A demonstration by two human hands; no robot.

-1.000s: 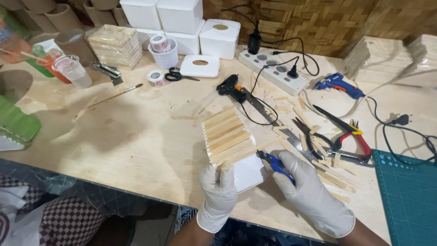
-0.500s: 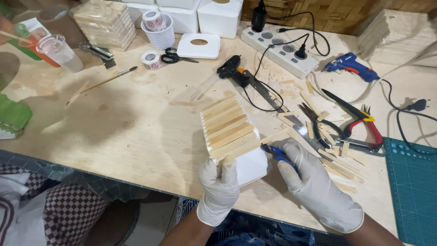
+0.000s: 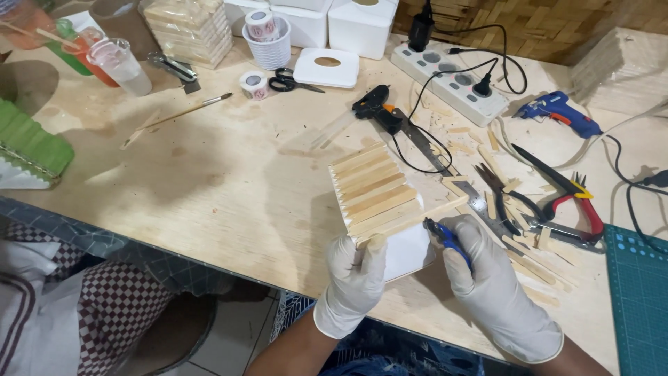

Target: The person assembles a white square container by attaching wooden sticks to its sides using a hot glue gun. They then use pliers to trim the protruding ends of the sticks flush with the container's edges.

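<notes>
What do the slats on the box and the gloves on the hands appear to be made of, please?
The slats look like pale, unfinished wood with faint grain. The gloves on the left hand and right hand look like thin white latex or nitrile, wrinkling at the fingers.

Craft workshop, prob. home-based: plywood bench [image 3: 229, 181] w/ glue guns [image 3: 557, 113], pliers [image 3: 581, 202], scissors [image 3: 292, 81], power strip [image 3: 452, 83], cutting mat [image 3: 640, 292], loose wood sticks [image 3: 529, 257], stick stacks [image 3: 188, 28], woven bamboo wall [image 3: 557, 21].
</notes>
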